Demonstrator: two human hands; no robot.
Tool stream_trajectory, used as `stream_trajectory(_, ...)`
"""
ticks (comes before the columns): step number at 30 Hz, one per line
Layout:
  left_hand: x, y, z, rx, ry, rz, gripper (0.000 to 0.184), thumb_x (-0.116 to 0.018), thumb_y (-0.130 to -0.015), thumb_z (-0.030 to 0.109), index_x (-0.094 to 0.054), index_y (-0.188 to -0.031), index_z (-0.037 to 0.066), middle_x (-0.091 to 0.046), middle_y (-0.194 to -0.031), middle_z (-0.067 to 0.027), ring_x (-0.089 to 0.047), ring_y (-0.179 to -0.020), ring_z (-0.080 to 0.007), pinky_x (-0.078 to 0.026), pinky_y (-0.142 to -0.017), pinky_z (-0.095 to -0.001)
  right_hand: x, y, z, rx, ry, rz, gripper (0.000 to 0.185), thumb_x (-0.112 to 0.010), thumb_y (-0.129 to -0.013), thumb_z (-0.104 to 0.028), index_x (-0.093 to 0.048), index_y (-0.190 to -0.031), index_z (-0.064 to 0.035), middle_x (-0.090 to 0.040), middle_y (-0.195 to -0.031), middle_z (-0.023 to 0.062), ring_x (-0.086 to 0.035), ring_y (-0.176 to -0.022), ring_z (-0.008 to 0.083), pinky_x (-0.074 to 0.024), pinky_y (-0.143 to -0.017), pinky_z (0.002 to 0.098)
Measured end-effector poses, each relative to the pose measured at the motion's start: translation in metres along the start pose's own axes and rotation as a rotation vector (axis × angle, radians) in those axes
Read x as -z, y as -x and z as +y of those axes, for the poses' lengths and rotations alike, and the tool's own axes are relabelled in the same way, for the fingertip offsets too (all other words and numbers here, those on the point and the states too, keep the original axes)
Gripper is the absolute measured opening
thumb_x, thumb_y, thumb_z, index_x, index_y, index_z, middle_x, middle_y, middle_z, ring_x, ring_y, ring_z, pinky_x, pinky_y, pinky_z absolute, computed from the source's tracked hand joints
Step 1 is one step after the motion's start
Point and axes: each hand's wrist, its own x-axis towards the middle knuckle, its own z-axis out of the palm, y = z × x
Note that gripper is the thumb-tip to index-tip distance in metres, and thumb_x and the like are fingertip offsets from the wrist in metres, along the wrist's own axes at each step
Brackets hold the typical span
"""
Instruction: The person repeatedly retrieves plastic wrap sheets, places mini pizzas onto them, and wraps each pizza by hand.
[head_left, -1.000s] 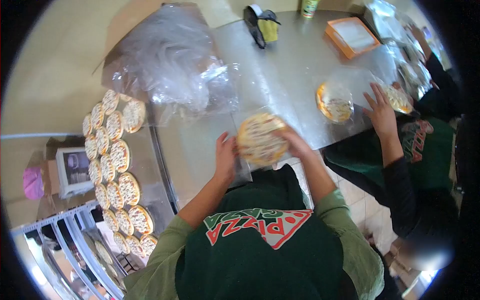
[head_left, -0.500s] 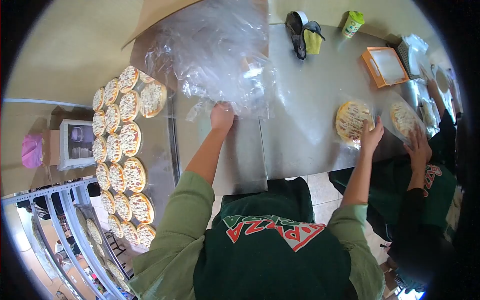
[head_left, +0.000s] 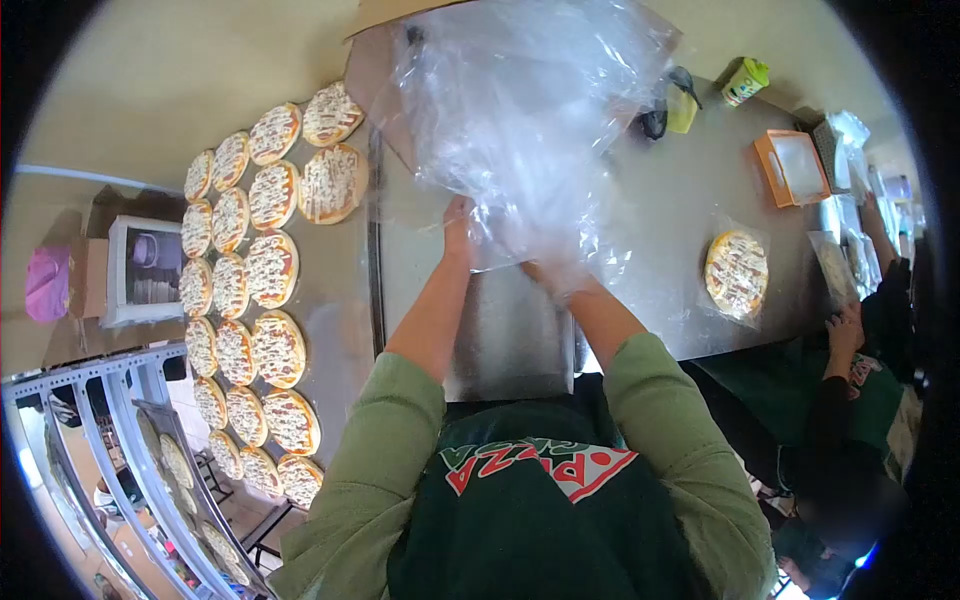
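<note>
The dark green apron [head_left: 545, 540] of the person wearing the camera carries the word "PIZZA" [head_left: 540, 465] in red, pale-edged capitals, bent by folds in the cloth, beside a triangular, slice-shaped emblem; a second word in green letters stands next to it, too creased to read with certainty. Part of a similar red marking shows on the co-worker's green apron [head_left: 820, 390], too small and slanted to spell out. The green-lidded cup [head_left: 745, 82] on the counter [head_left: 660, 235] bears printing, also unreadable.

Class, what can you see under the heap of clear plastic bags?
Brown cardboard sticks out at the left of the plastic bags; the right hand shows blurrily through them. Whatever lies under the middle is covered.
</note>
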Motion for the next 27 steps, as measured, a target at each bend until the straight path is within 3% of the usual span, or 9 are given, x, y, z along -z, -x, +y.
stream_trajectory(4,0.000,0.074,0.079,-0.250,0.253,0.291,0.022,-0.040,-0.091,0.020,-0.039,-0.110,0.008,-0.050,-0.119,-0.0118,-0.059,-0.092,-0.0303,-0.049,-0.067,-0.0362,0.005,-0.006,-0.004,-0.114,-0.074,-0.153,0.046,-0.048,-0.085,-0.044,-0.049,-0.122,-0.0166,-0.050,-0.121,0.0153,-0.042,-0.115,0.0327,-0.0279,-0.101,0.0426)
stream_trajectory(8,0.010,0.145,0.142,-0.143,0.264,0.632,0.029,-0.033,-0.096,0.031,-0.035,-0.115,0.010,-0.049,-0.120,-0.0132,-0.058,-0.095,-0.0336,-0.048,-0.068,-0.0420,0.026,-0.020,-0.012,-0.115,-0.032,-0.183,0.049,-0.050,-0.084,-0.043,-0.046,-0.125,-0.0158,-0.047,-0.125,0.0155,-0.039,-0.119,0.0311,-0.0269,-0.103,0.0411)
stream_trajectory(16,0.011,0.244,0.148,-0.076,0.285,0.761,0.030,-0.032,-0.096,0.034,-0.040,-0.114,0.012,-0.055,-0.105,-0.0098,-0.058,-0.094,-0.0303,-0.050,-0.067,-0.0411,0.126,-0.001,-0.074,-0.217,-0.229,-0.440,0.059,-0.059,-0.078,-0.038,-0.041,-0.130,-0.0160,-0.042,-0.131,0.0159,-0.034,-0.126,0.0279,-0.0245,-0.105,0.0405)
stream_trajectory(18,0.007,0.259,0.141,-0.047,0.267,0.789,0.029,-0.033,-0.096,0.035,-0.043,-0.113,0.013,-0.056,-0.098,-0.0077,-0.059,-0.091,-0.0282,-0.051,-0.067,-0.0411,0.126,0.037,-0.104,0.083,-0.110,-0.127,0.066,-0.067,-0.072,-0.030,-0.039,-0.131,-0.0192,-0.043,-0.131,0.0139,-0.036,-0.126,0.0254,-0.0226,-0.104,0.0467)
stream_trajectory(19,0.006,0.265,0.135,-0.027,0.258,0.799,0.029,-0.034,-0.095,0.036,-0.044,-0.112,0.013,-0.056,-0.094,-0.0073,-0.059,-0.088,-0.0269,-0.051,-0.066,-0.0413,0.123,0.057,-0.120,0.376,0.047,0.179,0.072,-0.070,-0.067,-0.026,-0.037,-0.132,-0.0210,-0.043,-0.132,0.0121,-0.037,-0.125,0.0234,-0.0213,-0.104,0.0509)
stream_trajectory(21,0.001,0.278,0.127,0.011,0.234,0.782,0.030,-0.035,-0.095,0.037,-0.046,-0.110,0.013,-0.055,-0.088,-0.0061,-0.058,-0.082,-0.0245,-0.050,-0.064,-0.0404,0.112,0.076,-0.148,0.588,0.039,0.290,0.066,-0.067,-0.070,-0.024,-0.040,-0.130,-0.0234,-0.041,-0.133,0.0098,-0.037,-0.125,0.0218,-0.0177,-0.102,0.0571)
stream_trajectory(24,-0.017,0.289,0.139,0.014,0.251,0.648,0.032,-0.037,-0.094,0.038,-0.048,-0.106,0.011,-0.052,-0.081,-0.0043,-0.057,-0.073,-0.0208,-0.050,-0.061,-0.0365,0.129,0.076,-0.169,0.742,-0.064,0.216,0.051,-0.053,-0.082,-0.013,-0.042,-0.130,-0.0255,-0.043,-0.132,0.0138,-0.043,-0.120,0.0260,-0.0290,-0.099,0.0517)
stream_trajectory(26,-0.033,0.294,0.160,-0.031,0.332,0.499,0.034,-0.038,-0.093,0.039,-0.048,-0.104,0.009,-0.051,-0.077,-0.0033,-0.055,-0.069,-0.0185,-0.049,-0.059,-0.0333,0.127,0.077,-0.174,0.390,-0.638,-0.208,0.040,-0.052,-0.087,-0.017,-0.047,-0.126,-0.0184,-0.050,-0.124,0.0125,-0.050,-0.111,0.0202,-0.0379,-0.093,0.0425)
stream_trajectory(27,-0.031,0.293,0.159,-0.089,0.179,0.445,0.031,-0.041,-0.092,0.036,-0.048,-0.104,0.008,-0.051,-0.077,-0.0031,-0.055,-0.069,-0.0171,-0.048,-0.057,-0.0317,0.127,0.077,-0.176,0.192,-0.911,-0.415,0.035,-0.052,-0.089,-0.020,-0.050,-0.124,-0.0148,-0.053,-0.120,0.0119,-0.054,-0.106,0.0173,-0.0423,-0.091,0.0379)
